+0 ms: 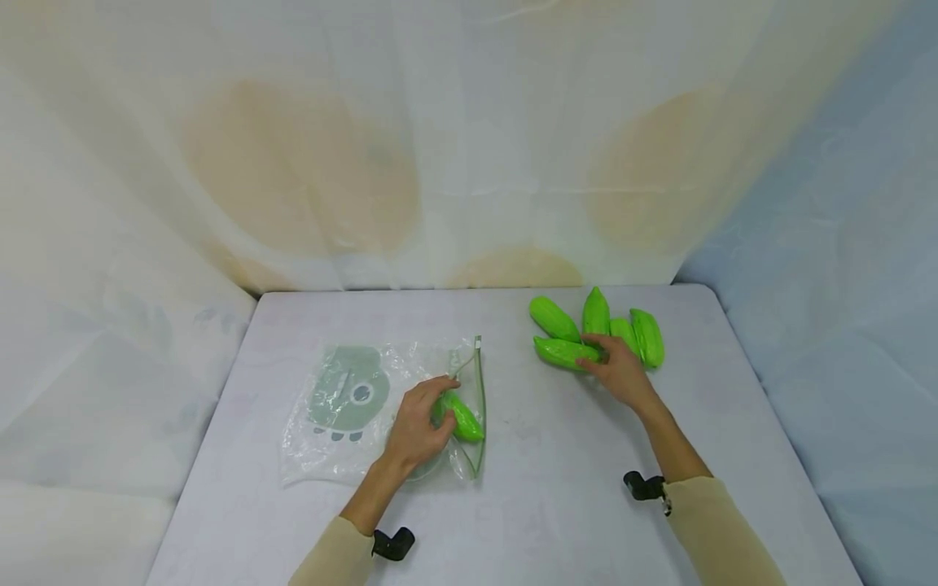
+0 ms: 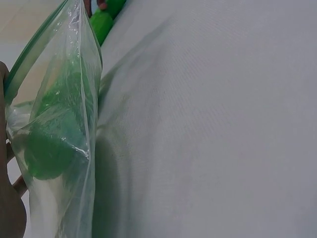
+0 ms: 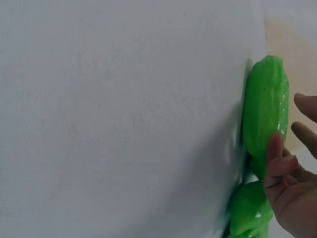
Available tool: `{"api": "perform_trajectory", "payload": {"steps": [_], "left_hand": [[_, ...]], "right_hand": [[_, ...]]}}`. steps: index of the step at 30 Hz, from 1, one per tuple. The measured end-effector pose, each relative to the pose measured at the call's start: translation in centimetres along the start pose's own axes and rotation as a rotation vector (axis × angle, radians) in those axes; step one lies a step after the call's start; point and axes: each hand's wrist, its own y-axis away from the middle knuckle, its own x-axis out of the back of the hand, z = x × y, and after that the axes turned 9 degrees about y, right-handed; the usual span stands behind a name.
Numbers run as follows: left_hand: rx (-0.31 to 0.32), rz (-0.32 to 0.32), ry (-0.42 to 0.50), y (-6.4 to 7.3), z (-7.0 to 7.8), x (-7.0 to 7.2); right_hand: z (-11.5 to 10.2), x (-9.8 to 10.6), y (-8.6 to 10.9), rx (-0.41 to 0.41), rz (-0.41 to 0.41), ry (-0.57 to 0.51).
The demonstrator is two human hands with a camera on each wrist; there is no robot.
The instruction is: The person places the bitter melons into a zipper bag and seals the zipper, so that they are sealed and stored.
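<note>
On the left of the table lies a clear zip bag point(image 1: 410, 358) with a grey-green cartoon print. My left hand point(image 1: 414, 423) holds its lifted upper edge, so the mouth gapes toward the right. Inside the mouth is a glossy green cucumber-like vegetable point(image 1: 467, 421), seen through the film point(image 2: 49, 148) in the left wrist view. My right hand point(image 1: 619, 370) is at the near vegetable point(image 1: 560, 352) of a group. In the right wrist view, its fingers are spread and one overlaps a green vegetable point(image 3: 265, 106); whether it touches is unclear.
More green vegetables lie close together at the back right, among them one at the far left point(image 1: 553, 317), an upright-pointing one point(image 1: 596, 311) and a ribbed one point(image 1: 648, 338). Curtain-like sheets point(image 1: 498, 163) hang behind and beside the white table point(image 1: 528, 521).
</note>
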Motion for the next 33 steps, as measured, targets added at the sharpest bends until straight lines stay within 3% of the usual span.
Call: {"api": "perform_trajectory", "payload": {"steps": [15, 24, 33], "left_hand": [[0.002, -0.002, -0.002, 0.0, 0.2, 0.0], [-0.03, 0.018, -0.002, 0.0, 0.2, -0.2], [0.001, 0.003, 0.002, 0.0, 0.2, -0.1]], "right_hand": [[0.8, -1.0, 0.1, 0.037, 0.001, 0.046], [0.9, -1.1, 0.5, -0.039, -0.038, 0.002], [1.1, -1.1, 0.7, -0.052, -0.051, -0.02]]}}
